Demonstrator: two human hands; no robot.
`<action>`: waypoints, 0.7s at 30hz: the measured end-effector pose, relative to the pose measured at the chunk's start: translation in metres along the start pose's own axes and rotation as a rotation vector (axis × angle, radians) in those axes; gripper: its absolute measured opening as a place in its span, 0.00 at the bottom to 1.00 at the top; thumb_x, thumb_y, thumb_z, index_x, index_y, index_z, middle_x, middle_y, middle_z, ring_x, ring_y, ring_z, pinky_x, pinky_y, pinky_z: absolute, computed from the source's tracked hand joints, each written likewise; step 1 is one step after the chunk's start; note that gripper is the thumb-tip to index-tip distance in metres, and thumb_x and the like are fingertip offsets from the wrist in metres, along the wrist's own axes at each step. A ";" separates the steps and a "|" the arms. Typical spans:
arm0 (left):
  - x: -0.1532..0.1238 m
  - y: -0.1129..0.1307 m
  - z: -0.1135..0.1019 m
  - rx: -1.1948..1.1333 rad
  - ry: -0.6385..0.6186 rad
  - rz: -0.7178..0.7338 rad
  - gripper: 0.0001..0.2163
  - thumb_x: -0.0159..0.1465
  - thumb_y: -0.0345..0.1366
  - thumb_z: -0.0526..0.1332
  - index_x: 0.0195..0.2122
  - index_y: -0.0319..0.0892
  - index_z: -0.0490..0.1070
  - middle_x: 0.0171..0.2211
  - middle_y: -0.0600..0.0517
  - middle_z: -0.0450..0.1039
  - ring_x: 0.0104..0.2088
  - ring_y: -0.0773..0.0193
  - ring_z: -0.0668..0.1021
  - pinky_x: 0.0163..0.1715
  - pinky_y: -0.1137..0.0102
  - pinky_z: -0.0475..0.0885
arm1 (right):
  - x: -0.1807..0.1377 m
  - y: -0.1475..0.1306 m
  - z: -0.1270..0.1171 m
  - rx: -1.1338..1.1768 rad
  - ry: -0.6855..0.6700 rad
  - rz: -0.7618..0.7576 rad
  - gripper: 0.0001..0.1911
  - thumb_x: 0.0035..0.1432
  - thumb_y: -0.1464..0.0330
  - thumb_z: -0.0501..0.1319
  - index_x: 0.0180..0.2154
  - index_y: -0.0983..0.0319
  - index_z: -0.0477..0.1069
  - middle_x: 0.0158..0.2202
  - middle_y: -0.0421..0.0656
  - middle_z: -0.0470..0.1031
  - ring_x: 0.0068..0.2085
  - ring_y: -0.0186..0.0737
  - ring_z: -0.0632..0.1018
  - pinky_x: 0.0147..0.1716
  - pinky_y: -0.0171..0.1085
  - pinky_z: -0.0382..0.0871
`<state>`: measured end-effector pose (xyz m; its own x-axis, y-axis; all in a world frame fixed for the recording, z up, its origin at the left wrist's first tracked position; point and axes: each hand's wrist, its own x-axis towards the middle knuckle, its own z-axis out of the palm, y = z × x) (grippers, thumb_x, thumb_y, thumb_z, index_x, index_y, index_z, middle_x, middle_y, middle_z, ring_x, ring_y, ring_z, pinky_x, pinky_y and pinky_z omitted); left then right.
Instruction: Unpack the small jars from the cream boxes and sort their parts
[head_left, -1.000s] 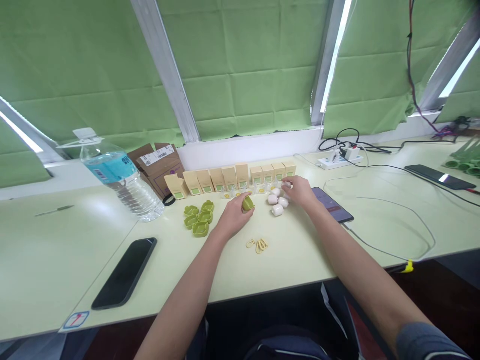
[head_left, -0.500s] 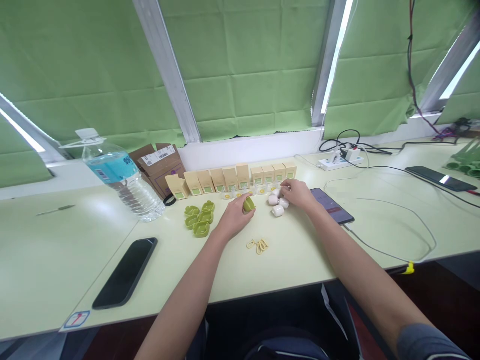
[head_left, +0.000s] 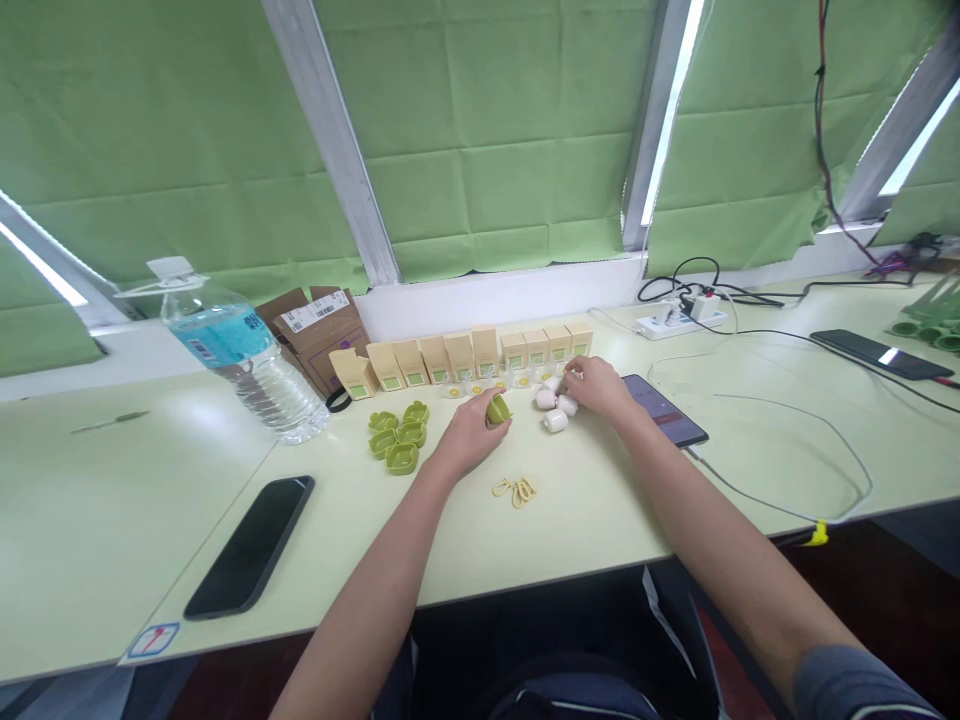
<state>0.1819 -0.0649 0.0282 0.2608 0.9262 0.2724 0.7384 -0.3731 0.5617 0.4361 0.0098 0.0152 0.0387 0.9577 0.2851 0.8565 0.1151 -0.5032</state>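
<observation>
My left hand is closed around a small olive-green plastic cup, held above the middle of the table. Right beside a small heap of white rounded cylinders, my right hand has its fingers bent together at the rear of the heap; what lies in its fingertips is hidden. More green plastic cups, open side up, form a cluster left of my left hand. Several pale yellow ring-like pieces lie in front of both hands. Small clear pieces with yellow centres stand behind.
A row of cream cartons lines the back. At left are a large water bottle, a cardboard box and a black phone. A second phone with a cable lies close to my right forearm. A power strip is behind.
Hardly anything differs. Both hands keep their places, the left still with the green cup, the right still at the white cylinders; the view has shifted very slightly.
</observation>
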 end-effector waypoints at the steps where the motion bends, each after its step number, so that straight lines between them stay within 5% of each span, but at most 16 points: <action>1: 0.000 0.000 0.000 -0.002 -0.001 0.000 0.24 0.63 0.40 0.61 0.61 0.44 0.68 0.41 0.47 0.76 0.40 0.58 0.76 0.48 0.63 0.71 | 0.000 0.000 0.000 -0.001 0.001 0.002 0.16 0.59 0.65 0.56 0.46 0.61 0.77 0.46 0.53 0.77 0.45 0.50 0.78 0.41 0.41 0.69; 10: -0.001 0.000 0.000 0.007 0.015 0.010 0.25 0.62 0.40 0.61 0.61 0.45 0.67 0.35 0.50 0.74 0.34 0.61 0.74 0.40 0.66 0.71 | -0.001 -0.008 -0.001 0.024 0.051 -0.086 0.16 0.60 0.66 0.57 0.47 0.61 0.76 0.47 0.52 0.76 0.49 0.51 0.76 0.49 0.44 0.69; 21: -0.003 0.001 0.001 -0.029 0.033 -0.013 0.22 0.62 0.41 0.61 0.57 0.48 0.67 0.29 0.55 0.71 0.29 0.64 0.72 0.30 0.70 0.67 | -0.023 -0.047 0.000 0.256 0.032 -0.527 0.09 0.64 0.66 0.57 0.41 0.58 0.76 0.44 0.43 0.81 0.48 0.45 0.78 0.53 0.44 0.67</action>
<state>0.1827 -0.0678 0.0270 0.2303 0.9289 0.2899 0.7234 -0.3627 0.5875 0.3948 -0.0178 0.0326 -0.3398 0.7462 0.5724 0.6133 0.6372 -0.4667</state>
